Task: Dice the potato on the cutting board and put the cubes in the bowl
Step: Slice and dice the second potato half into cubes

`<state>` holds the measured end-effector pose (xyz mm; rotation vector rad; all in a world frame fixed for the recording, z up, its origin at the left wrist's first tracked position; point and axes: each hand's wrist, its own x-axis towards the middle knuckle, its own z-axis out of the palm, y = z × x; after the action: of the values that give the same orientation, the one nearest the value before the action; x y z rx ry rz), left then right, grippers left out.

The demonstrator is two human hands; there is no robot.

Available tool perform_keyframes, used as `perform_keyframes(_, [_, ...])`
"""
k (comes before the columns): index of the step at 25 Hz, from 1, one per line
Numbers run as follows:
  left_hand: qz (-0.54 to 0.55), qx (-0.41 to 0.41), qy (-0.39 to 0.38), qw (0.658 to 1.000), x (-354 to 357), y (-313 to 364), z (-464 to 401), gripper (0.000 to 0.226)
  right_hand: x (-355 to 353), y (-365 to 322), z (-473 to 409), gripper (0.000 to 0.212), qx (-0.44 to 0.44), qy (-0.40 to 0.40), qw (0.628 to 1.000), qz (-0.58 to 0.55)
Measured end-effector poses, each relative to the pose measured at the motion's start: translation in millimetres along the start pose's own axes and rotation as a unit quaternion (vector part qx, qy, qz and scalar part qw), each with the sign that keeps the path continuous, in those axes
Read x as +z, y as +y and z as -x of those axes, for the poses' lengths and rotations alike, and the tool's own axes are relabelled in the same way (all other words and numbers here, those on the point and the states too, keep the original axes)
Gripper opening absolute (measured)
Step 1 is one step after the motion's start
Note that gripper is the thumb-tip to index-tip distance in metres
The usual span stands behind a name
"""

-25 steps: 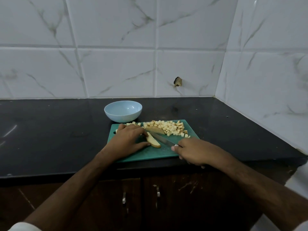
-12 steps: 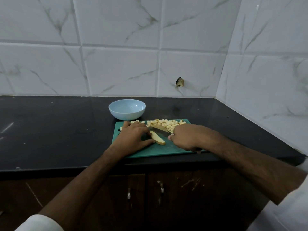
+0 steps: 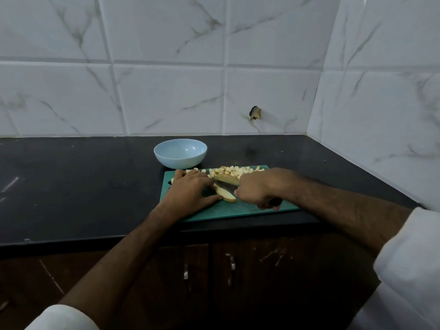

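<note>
Slicing: knife [image 3: 225, 184] deeper into potato slice [image 3: 223, 194] than before.

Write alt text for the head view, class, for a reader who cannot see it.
A person's left hand steadies a potato slice on a green board while the right hand holds a knife across it. Cubes lie piled at the board's far edge, and an empty blue bowl stands just behind on the black counter.

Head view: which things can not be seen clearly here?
- Knife: handle hidden inside the right hand.
- Potato slice: far end covered by the left hand.
- Potato cubes: too small to count, partly behind both hands.
</note>
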<state>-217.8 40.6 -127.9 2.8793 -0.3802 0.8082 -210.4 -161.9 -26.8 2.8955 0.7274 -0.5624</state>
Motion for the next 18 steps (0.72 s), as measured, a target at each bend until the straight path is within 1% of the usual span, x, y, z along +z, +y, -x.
perform_keyframes(2, [-0.017,0.000,-0.003,1.000,0.5,0.8,-0.2,0.040,14.3,6.5,9.6,0.022,-0.007,0.017,1.000,-0.022])
perform_keyframes(5, [-0.039,0.001,-0.008,0.999,0.8,0.4,-0.8,0.043,30.0,17.1,32.9,0.040,-0.015,0.015,0.996,-0.089])
perform_keyframes(8, [-0.056,0.008,-0.003,0.998,2.7,-0.1,-0.1,0.043,48.8,27.3,62.5,0.041,-0.027,0.028,0.992,-0.117])
perform_keyframes(11, [-0.052,0.018,-0.015,0.998,4.6,-1.0,0.6,0.042,69.5,29.4,80.8,0.037,-0.038,0.080,0.994,-0.057])
perform_keyframes(14, [-0.052,0.023,-0.029,0.998,3.0,0.7,0.9,0.045,82.4,30.9,80.0,0.033,-0.041,0.136,0.989,0.032])
perform_keyframes(16, [-0.042,0.022,-0.028,0.998,1.5,2.3,1.6,0.038,82.3,33.9,73.6,0.032,-0.036,0.174,0.982,0.068])
perform_keyframes(18, [-0.024,0.023,-0.030,0.999,0.3,3.9,2.1,0.028,74.3,39.1,63.9,0.033,-0.024,0.187,0.979,0.078])
